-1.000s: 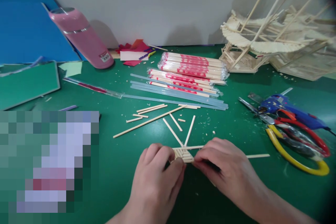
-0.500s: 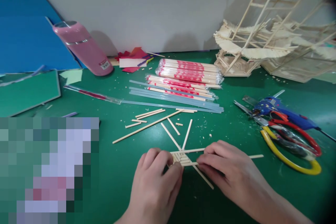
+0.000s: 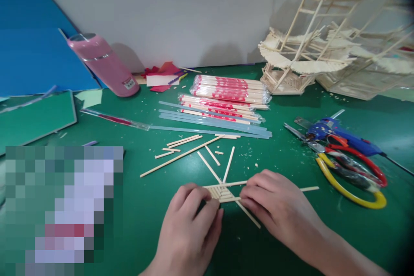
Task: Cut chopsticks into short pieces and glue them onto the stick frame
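A small frame of wooden sticks (image 3: 224,192) lies low in front of me, with short pieces packed side by side and longer sticks radiating outward. My left hand (image 3: 193,220) is closed on the frame's left end, thumb and fingers pinching it. On the right, my right hand (image 3: 274,207) pinches the stick ends, its fingertips partly hidden. One stick end (image 3: 309,189) shows beyond the right hand. Just behind the frame lie a long loose stick (image 3: 181,156) and several short cut sticks (image 3: 183,140).
Wrapped chopstick packs (image 3: 230,88) and bluish glue sticks (image 3: 213,121) lie farther back. To the right are a blue glue gun (image 3: 346,134) and pliers with red and yellow handles (image 3: 352,172). A stick-built model (image 3: 307,60) stands behind them; a pink bottle (image 3: 105,64) leans at left.
My right hand has shifted slightly left and up along the sticks. The left hand keeps its grip on the frame. The whole view has moved a little.
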`<action>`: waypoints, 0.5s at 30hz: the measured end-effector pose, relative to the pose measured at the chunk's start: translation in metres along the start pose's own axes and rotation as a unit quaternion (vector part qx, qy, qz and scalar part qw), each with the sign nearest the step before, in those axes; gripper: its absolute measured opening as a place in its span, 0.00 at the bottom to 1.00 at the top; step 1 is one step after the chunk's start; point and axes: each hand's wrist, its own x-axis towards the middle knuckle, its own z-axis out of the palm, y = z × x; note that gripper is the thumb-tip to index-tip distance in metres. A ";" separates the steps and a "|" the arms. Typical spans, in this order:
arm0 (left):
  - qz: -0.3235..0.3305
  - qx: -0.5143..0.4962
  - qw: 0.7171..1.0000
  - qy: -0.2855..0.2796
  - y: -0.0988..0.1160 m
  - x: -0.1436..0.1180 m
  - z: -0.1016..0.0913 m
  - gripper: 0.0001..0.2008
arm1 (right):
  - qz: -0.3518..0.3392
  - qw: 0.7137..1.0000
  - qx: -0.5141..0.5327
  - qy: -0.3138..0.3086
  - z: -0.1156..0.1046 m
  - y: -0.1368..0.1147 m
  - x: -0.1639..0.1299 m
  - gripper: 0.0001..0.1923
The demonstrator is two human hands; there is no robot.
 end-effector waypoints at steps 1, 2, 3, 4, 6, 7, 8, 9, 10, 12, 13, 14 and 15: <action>0.003 0.009 1.000 -0.006 0.000 -0.002 0.000 0.07 | -0.005 1.000 -0.006 0.003 0.000 0.000 0.000 0.13; 0.006 0.019 1.000 -0.012 -0.001 -0.004 0.001 0.08 | -0.009 1.000 -0.012 0.003 0.000 -0.001 0.001 0.14; 0.009 0.029 0.999 -0.014 -0.001 -0.006 0.001 0.08 | -0.013 1.000 -0.016 0.005 0.000 -0.001 0.001 0.14; 0.012 0.039 0.999 -0.013 -0.001 -0.007 0.002 0.09 | -0.015 1.000 -0.019 0.005 0.000 -0.001 0.002 0.14; 0.026 0.063 0.998 -0.012 -0.001 -0.009 0.004 0.09 | -0.017 1.000 -0.020 0.005 -0.001 -0.002 0.002 0.14; 0.032 0.078 0.996 -0.008 0.000 -0.010 0.004 0.09 | -0.018 1.000 -0.020 0.006 -0.001 -0.002 0.002 0.14; 0.036 0.094 0.995 0.001 0.000 -0.009 0.005 0.09 | -0.019 1.000 -0.019 0.007 -0.001 -0.002 0.002 0.14; 0.038 0.109 0.993 0.011 0.001 -0.009 0.005 0.09 | -0.021 1.000 -0.018 0.009 -0.001 -0.002 0.003 0.14; 0.041 0.121 0.992 0.016 0.001 -0.008 0.005 0.10 | -0.022 1.000 -0.017 0.011 -0.001 -0.002 0.002 0.14; 0.046 0.130 0.990 0.010 0.001 -0.008 0.004 0.10 | -0.022 1.000 -0.015 0.012 0.000 -0.002 0.002 0.14; 0.049 0.124 0.991 0.002 0.001 -0.008 0.003 0.09 | -0.021 1.000 -0.016 0.013 0.001 -0.002 0.002 0.14; 0.050 0.111 0.993 -0.008 0.000 -0.008 0.002 0.09 | -0.019 1.000 -0.017 0.012 0.001 -0.002 0.002 0.14; 0.047 0.091 0.995 -0.011 -0.001 -0.008 0.001 0.08 | -0.018 1.000 -0.018 0.010 0.001 -0.002 0.001 0.14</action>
